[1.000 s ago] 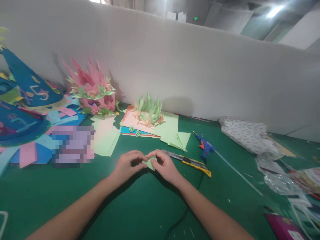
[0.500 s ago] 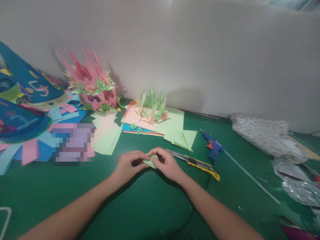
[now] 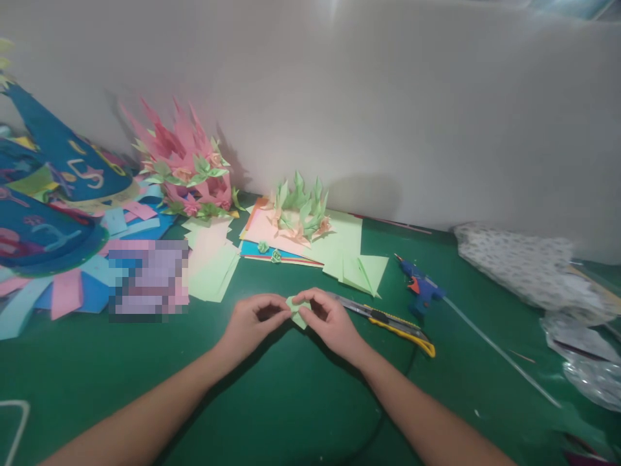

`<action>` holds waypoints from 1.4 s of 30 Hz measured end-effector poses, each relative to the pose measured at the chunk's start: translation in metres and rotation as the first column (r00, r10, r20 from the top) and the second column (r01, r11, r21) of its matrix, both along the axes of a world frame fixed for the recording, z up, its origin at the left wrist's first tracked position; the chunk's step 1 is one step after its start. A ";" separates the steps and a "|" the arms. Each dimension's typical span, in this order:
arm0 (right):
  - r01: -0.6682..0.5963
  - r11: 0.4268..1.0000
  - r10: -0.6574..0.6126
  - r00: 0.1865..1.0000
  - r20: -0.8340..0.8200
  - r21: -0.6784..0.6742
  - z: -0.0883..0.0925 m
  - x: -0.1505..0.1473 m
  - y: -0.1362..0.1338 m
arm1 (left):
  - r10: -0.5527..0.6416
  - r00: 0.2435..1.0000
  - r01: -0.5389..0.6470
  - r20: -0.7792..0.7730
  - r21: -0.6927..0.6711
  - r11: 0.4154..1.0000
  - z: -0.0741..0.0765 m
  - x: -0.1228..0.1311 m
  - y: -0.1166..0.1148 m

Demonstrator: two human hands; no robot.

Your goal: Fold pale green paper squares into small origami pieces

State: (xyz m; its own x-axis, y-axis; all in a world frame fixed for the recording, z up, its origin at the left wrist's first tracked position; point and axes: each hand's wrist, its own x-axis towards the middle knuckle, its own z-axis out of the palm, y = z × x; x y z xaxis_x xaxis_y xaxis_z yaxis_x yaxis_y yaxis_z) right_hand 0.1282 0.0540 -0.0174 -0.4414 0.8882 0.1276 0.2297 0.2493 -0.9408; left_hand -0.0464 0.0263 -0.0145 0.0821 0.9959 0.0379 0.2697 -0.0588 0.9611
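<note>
Between my two hands is a small folded piece of light green paper (image 3: 299, 316), held just above the green table. My left hand (image 3: 257, 323) pinches its left edge between thumb and fingertips. On the other side, my right hand (image 3: 330, 318) grips it with the thumb in front and the fingers curled over the top. Part of the paper is hidden behind the fingers. A yellow and black utility knife (image 3: 388, 321) lies just right of my right hand, blade toward it. Beyond my hands sit two small green paper roses (image 3: 269, 251).
A blue glue gun (image 3: 421, 288) with a long glue stick lies at right. Behind are a green paper crown (image 3: 301, 210), green sheets (image 3: 359, 268) and pink paper crowns (image 3: 189, 162). Blue cone hats (image 3: 72, 155) stand at left. A patterned bag (image 3: 514, 259) and clear plastic lie far right.
More of the green paper shows between my hands, and my right fingers have shifted slightly on it. Both hands keep their hold. The whole view has moved a little.
</note>
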 end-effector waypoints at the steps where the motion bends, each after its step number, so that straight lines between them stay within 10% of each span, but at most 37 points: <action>1: 0.000 1.000 0.000 1.000 -0.001 0.001 0.000 0.000 0.000 | 0.022 1.000 -0.022 -0.019 -0.001 1.000 0.000 0.000 0.000; 42: 0.086 0.989 -0.096 0.992 0.087 0.117 0.002 -0.006 -0.006 | 0.123 0.940 -0.036 0.317 -0.266 0.963 0.008 0.015 -0.010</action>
State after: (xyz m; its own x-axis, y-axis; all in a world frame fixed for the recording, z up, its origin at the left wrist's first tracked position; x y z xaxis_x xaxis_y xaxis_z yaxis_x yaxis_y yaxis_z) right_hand 0.1219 0.0482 -0.0151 -0.3739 0.9074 0.1918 0.3404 0.3267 -0.8817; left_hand -0.0317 0.0159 -0.0069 0.0281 0.9784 -0.2046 -0.0693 0.2061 0.9761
